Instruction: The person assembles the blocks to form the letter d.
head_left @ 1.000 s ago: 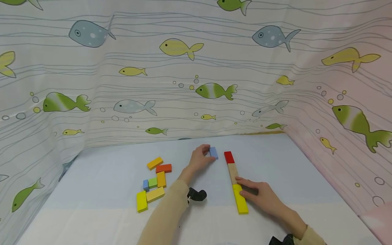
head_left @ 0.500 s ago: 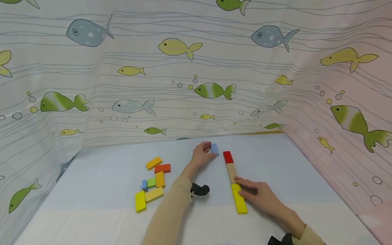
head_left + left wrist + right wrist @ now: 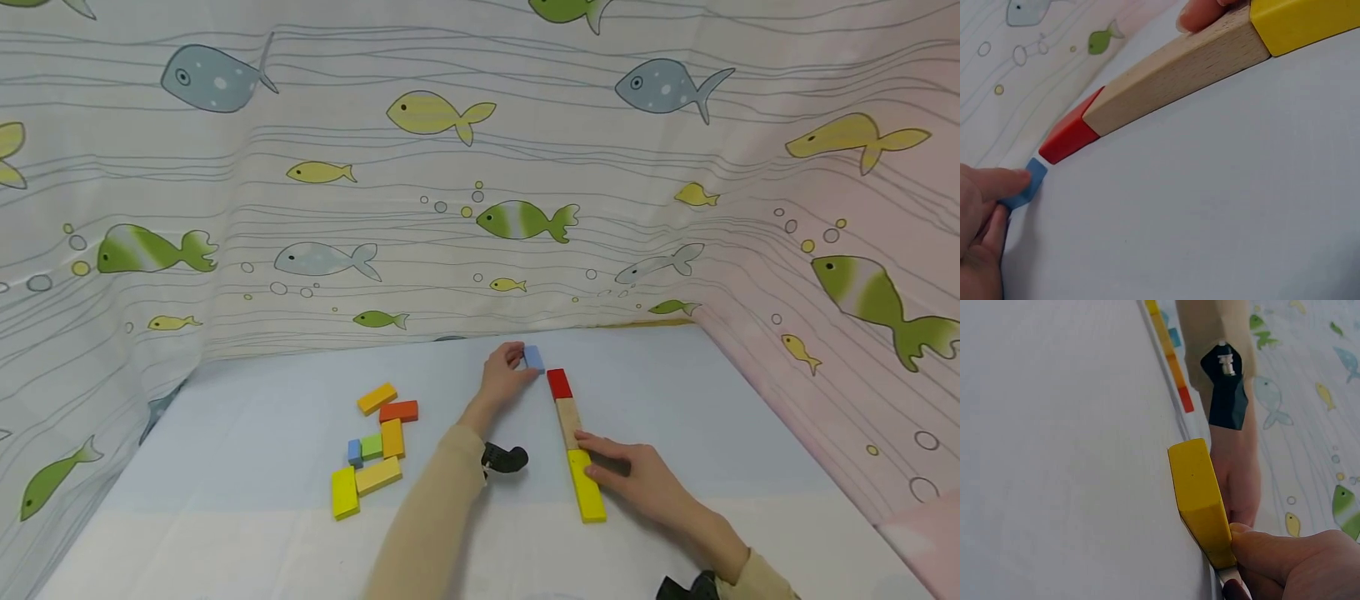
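A row of blocks runs front to back: a yellow block [image 3: 587, 496], a plain wooden block [image 3: 567, 423] and a red block [image 3: 559, 384] at the far end. Just beyond and left of the red one, my left hand [image 3: 502, 379] pinches a blue block [image 3: 533, 358] between thumb and fingers; the left wrist view shows a small gap between this blue block [image 3: 1034, 181] and the red block [image 3: 1072, 131]. My right hand [image 3: 648, 487] rests against the row's right side, index fingertip at the wooden block, thumb touching the yellow block [image 3: 1196, 481].
On the left lies a loose group of blocks: orange-yellow [image 3: 377, 398], red-orange [image 3: 398, 411], orange [image 3: 392, 438], green [image 3: 371, 447], small blue [image 3: 355, 452], pale yellow [image 3: 378, 476] and yellow [image 3: 345, 493]. A fish-patterned curtain [image 3: 435, 208] encloses the white table [image 3: 247, 533].
My left hand has slid the blue block away from me and to the right, closer to the red block's far end. The right hand and the row have stayed put.
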The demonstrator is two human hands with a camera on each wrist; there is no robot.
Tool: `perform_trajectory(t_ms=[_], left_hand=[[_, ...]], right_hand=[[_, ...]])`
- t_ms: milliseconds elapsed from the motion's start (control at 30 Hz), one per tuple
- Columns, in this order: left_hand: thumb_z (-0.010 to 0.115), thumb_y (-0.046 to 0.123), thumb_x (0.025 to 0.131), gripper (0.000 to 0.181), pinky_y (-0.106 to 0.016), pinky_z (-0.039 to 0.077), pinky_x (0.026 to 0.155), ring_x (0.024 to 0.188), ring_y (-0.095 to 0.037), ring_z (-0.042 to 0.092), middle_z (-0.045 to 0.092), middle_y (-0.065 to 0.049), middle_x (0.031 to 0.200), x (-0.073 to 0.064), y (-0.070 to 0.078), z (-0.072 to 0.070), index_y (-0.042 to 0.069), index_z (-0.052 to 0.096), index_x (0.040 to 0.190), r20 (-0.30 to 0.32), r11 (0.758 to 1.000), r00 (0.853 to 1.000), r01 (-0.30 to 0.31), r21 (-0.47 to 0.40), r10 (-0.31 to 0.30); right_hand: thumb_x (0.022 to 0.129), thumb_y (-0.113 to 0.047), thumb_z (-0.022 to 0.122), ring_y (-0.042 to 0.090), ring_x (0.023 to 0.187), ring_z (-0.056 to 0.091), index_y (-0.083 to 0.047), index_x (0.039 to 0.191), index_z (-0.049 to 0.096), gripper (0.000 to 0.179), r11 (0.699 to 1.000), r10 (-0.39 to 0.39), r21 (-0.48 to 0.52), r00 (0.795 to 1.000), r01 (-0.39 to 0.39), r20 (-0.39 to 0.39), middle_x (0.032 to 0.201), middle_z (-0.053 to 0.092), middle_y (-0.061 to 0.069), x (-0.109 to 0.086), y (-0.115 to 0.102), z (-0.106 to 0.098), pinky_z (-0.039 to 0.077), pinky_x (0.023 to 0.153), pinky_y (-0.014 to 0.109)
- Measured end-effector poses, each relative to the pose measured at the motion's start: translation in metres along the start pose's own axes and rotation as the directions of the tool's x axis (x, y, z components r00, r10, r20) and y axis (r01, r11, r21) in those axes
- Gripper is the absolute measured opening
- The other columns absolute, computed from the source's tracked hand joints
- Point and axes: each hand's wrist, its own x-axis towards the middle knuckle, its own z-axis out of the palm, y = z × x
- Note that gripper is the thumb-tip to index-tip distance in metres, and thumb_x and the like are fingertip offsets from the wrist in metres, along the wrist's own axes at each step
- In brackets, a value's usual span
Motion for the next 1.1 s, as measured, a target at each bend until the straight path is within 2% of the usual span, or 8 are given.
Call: perform_trajectory(t_ms=[367, 700, 900, 1100], left_hand=[[0.072, 0.010, 0.091, 0.053, -0.035, 0.043, 0.111, 0.136, -0.025, 0.051, 0.053, -0.014, 0.146, 0.005, 0.006, 0.011, 0.004, 0.051, 0.140, 0.015, 1.000, 1.000, 0.003, -0.012, -0.003], [0.065, 0.013, 0.096, 0.045, -0.035, 0.044, 0.110, 0.133, -0.024, 0.054, 0.055, -0.014, 0.144, 0.007, 0.008, 0.017, 0.006, 0.053, 0.139, 0.029, 1.000, 1.000, -0.003, -0.001, 0.003], [0.065, 0.009, 0.095, 0.043, -0.037, 0.047, 0.108, 0.127, -0.027, 0.059, 0.059, -0.017, 0.140, 0.007, 0.013, 0.020, 0.003, 0.054, 0.137, 0.011, 1.000, 1.000, -0.026, -0.013, 0.026], [0.067, 0.013, 0.093, 0.044, -0.035, 0.050, 0.106, 0.123, -0.025, 0.062, 0.061, -0.015, 0.138, 0.006, 0.018, 0.025, 0.004, 0.056, 0.135, 0.020, 0.998, 1.000, -0.017, 0.057, 0.016]], right_hand=[[0.093, -0.036, 0.069, 0.023, 0.138, 0.049, -0.031, 0.139, 0.060, 0.047, 1.000, 0.005, -0.006, 1.000, -0.005, -0.003, 0.142, 0.058, -0.014, 0.000, -0.001, -0.001, 0.042, 0.110, 0.051], [0.093, -0.037, 0.069, 0.024, 0.138, 0.050, -0.030, 0.139, 0.060, 0.047, 1.000, -0.003, -0.011, 1.000, 0.003, -0.001, 0.141, 0.058, -0.011, 0.001, -0.002, -0.002, 0.043, 0.109, 0.051], [0.094, -0.036, 0.069, 0.023, 0.137, 0.050, -0.029, 0.139, 0.060, 0.046, 1.000, -0.028, 0.001, 1.000, 0.028, 0.001, 0.142, 0.058, -0.011, 0.000, -0.002, -0.004, 0.042, 0.110, 0.051], [0.094, -0.038, 0.068, 0.024, 0.139, 0.049, -0.030, 0.139, 0.060, 0.046, 0.999, -0.025, 0.023, 1.000, 0.024, 0.015, 0.142, 0.057, -0.012, 0.000, -0.001, -0.002, 0.041, 0.110, 0.052]])
